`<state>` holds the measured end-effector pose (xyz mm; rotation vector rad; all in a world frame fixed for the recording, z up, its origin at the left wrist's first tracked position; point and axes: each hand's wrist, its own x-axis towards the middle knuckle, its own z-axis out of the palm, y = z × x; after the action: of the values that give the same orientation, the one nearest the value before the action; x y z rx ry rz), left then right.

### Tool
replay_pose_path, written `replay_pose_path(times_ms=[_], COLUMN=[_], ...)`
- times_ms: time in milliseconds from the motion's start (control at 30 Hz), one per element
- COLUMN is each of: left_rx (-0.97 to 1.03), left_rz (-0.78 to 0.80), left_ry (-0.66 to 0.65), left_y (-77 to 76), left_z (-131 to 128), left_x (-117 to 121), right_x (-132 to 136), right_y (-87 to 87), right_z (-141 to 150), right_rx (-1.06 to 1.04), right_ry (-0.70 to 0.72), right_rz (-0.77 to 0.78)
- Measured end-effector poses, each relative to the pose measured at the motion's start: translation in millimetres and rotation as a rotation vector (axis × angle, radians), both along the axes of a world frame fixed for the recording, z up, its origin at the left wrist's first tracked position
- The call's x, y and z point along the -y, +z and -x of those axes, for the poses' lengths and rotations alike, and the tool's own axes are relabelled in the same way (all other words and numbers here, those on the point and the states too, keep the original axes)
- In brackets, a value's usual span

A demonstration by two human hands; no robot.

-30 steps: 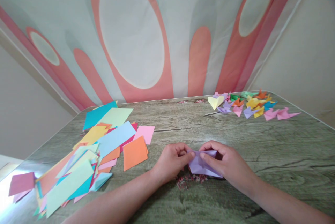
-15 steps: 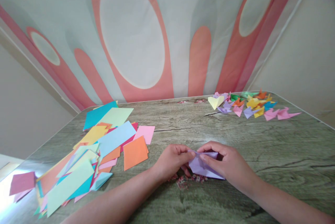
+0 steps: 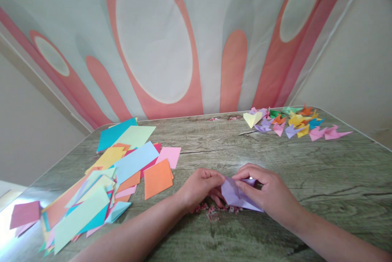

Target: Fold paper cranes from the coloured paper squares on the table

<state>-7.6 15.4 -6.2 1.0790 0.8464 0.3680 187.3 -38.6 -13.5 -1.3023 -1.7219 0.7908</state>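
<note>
A piece of purple origami paper (image 3: 241, 197), partly folded, is held between both hands just above the near middle of the table. My left hand (image 3: 203, 187) pinches its left corner, thumb and forefinger together. Over the right part, my right hand (image 3: 265, 186) grips the paper with the thumb on the near face and the fingers behind. Part of the far layer shows between the right thumb and fingers. The fingertips behind the paper are hidden.
Loose coloured paper sheets (image 3: 82, 209) lie in a heap on the left, with an orange square (image 3: 158, 179) nearest my left hand. Several folded paper figures (image 3: 297, 121) stand at the back right of the wood-patterned table (image 3: 202, 143). A printed curtain (image 3: 211, 49) hangs behind.
The left thumb has shifted slightly left along the paper's corner. My right fingers have moved a little over the upper edge. The paper stays in both hands.
</note>
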Motion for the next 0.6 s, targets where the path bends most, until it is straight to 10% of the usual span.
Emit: replay_pose_path(times_ms=[600], left_rx=[0.082], left_rz=[0.102], left_ry=[-0.071], left_y=[-2.5], left_z=[-2.1], left_x=[0.9], right_x=[2.1], right_y=[4.8], right_z=[2.8], right_rx=[0.068], right_ry=[0.07], right_rz=[0.023])
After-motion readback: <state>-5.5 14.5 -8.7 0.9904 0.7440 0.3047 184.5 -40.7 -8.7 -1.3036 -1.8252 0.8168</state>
